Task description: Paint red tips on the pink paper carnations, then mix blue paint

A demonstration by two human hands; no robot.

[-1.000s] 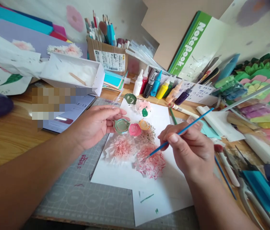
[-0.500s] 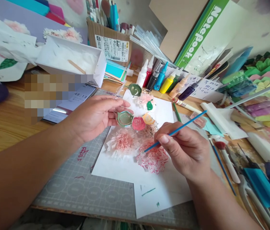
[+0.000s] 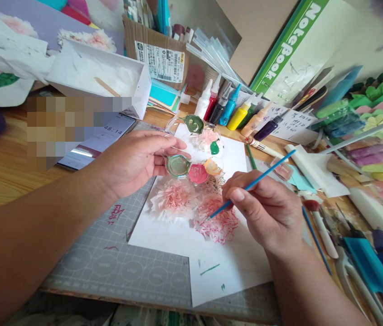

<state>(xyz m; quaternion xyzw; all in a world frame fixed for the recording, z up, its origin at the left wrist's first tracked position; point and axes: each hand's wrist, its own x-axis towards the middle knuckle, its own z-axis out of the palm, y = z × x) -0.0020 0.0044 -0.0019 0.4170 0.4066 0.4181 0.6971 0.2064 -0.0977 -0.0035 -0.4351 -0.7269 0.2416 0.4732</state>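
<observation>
A clear plastic paint palette (image 3: 198, 174) with round wells of green, pink and yellowish paint is gripped at its left edge by my left hand (image 3: 140, 165). My right hand (image 3: 266, 213) pinches a thin blue paintbrush (image 3: 262, 178), slanted with its tip down to the left. That tip is over a ruffled paper flower with pink-red edges (image 3: 216, 226); whether it touches cannot be seen. Left of it lies a white flower with a pink centre (image 3: 172, 199). Another pale flower shows behind the palette, partly covered. The flowers rest on white paper (image 3: 164, 242).
A grey cutting mat (image 3: 116, 253) lies under the paper. Paint bottles (image 3: 239, 113) line the back. A phone (image 3: 92, 142) and a white box (image 3: 96, 68) are at left. Scissors (image 3: 351, 271) and a red-tipped brush (image 3: 320, 222) lie at right.
The brush tip has shifted slightly right over the pink-edged flower, together with my right hand. My left hand keeps hold of the palette. The whole view has moved a little.
</observation>
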